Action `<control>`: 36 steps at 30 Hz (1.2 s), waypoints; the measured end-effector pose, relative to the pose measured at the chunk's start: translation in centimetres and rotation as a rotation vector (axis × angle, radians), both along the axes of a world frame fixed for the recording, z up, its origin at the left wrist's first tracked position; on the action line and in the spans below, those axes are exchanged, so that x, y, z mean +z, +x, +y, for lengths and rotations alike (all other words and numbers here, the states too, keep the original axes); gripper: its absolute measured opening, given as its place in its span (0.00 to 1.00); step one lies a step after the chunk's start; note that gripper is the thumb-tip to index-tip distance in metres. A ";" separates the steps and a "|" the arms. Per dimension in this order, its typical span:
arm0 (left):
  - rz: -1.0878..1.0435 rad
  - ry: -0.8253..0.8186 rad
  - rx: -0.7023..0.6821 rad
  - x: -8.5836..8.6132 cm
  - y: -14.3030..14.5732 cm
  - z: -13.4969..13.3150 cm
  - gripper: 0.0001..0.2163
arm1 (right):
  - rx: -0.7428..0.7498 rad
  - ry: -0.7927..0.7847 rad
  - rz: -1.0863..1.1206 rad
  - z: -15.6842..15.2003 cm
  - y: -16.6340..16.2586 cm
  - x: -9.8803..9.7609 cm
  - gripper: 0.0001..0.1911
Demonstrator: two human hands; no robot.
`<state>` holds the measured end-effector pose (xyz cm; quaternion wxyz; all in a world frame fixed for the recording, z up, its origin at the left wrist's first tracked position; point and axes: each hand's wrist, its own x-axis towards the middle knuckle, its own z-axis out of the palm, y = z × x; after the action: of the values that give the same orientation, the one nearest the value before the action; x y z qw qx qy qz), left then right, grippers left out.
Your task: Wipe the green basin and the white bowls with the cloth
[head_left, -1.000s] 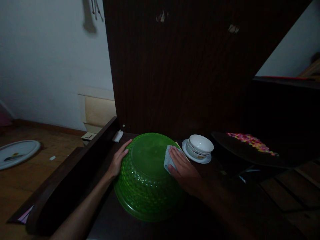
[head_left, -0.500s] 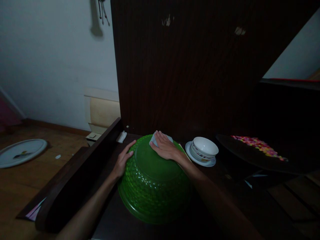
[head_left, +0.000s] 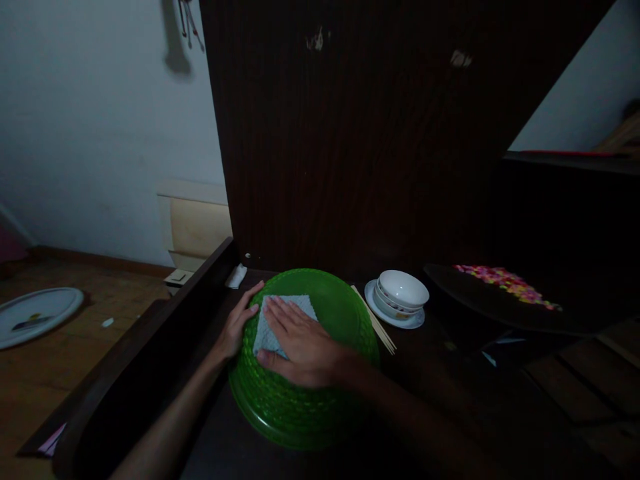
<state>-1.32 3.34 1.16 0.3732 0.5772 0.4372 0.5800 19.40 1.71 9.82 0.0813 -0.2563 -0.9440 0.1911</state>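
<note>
A large green plastic basin point(head_left: 340, 300) with a woven-pattern side lies upside down on the dark wooden surface. My left hand point(head_left: 236, 327) holds it at the left, the fingers curved against its side near the base. Under my right hand point(head_left: 300, 340) is a pale grey-blue cloth point(head_left: 267, 333), held down with long fingers against the basin's flat bottom. The thumb lies at the cloth's near edge. The basin's inside is hidden.
Stacked white bowls point(head_left: 404, 288) sit on a plate point(head_left: 410, 323) to the right, with wooden chopsticks point(head_left: 383, 327) between them and the basin. A crumpled white tissue point(head_left: 236, 276) lies at the back left. A raised wooden edge point(head_left: 150, 360) runs along the left.
My right hand has moved the cloth from the far part of the basin's bottom toward the near left. My left hand stays at the basin's side. The view has shifted slightly.
</note>
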 end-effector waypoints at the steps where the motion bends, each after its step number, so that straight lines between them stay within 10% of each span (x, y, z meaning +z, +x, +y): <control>1: -0.004 -0.001 -0.007 -0.1 -0.1 0.0 0.27 | 0.010 0.007 0.012 -0.8 0.6 0.0 0.45; 8: -0.045 -0.055 -0.061 -0.8 -0.4 -0.1 0.28 | -0.107 0.097 0.036 -3.5 5.5 -0.7 0.43; 15: -0.091 -0.075 -0.091 -1.0 -0.2 -0.1 0.27 | -0.324 0.044 -0.082 1.8 9.5 -1.0 0.41; 26: -0.113 -0.074 -0.088 -1.0 0.2 0.0 0.28 | -0.354 -0.030 -0.169 10.5 3.3 -0.4 0.48; 36: -0.135 -0.055 -0.064 -0.9 0.2 0.1 0.28 | -0.162 -0.020 -0.102 4.3 0.8 -0.2 0.45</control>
<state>-1.11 3.47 0.22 0.4359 0.5399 0.4084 0.5930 20.19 5.97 9.60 0.0458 -0.3420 -0.9211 0.1802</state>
